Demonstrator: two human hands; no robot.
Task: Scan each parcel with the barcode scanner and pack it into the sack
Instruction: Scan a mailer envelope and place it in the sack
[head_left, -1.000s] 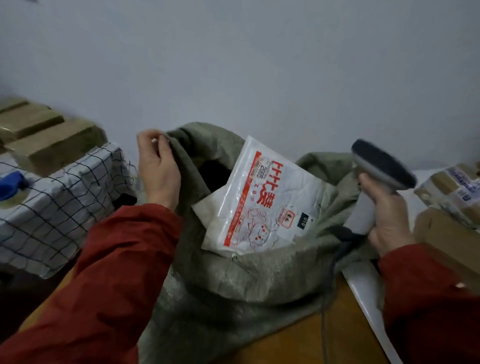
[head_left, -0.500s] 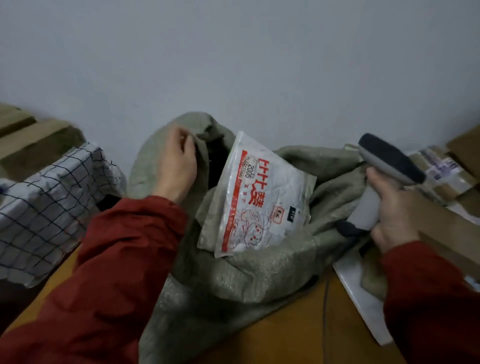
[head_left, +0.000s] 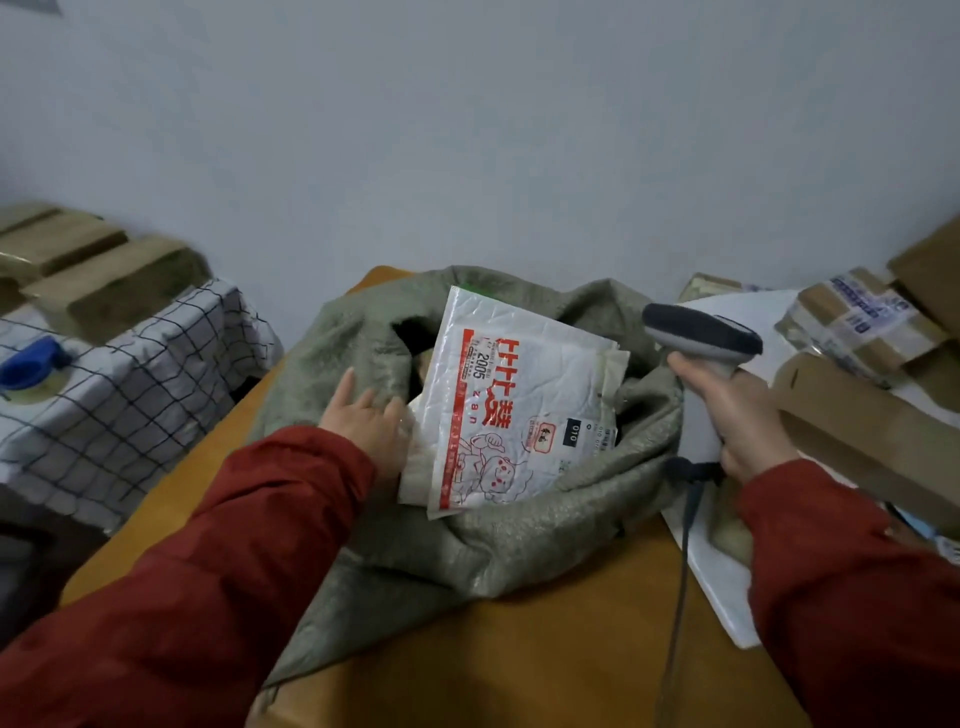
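White parcel (head_left: 519, 395) half inside the green sack (head_left: 467, 545) on the desk (head_left: 545, 649)
Right hand (head_left: 748, 415) clamped round the scanner (head_left: 701, 335); left hand (head_left: 363, 421) touches the parcel's edge, grip unclear

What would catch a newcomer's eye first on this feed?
The white parcel with red print, standing half out of the green sack's mouth at centre. The left hand lies at the parcel's left edge, on the sack; right of the sack, the right hand grips the grey barcode scanner.

Red sleeves (head_left: 218, 561) — padded, plain
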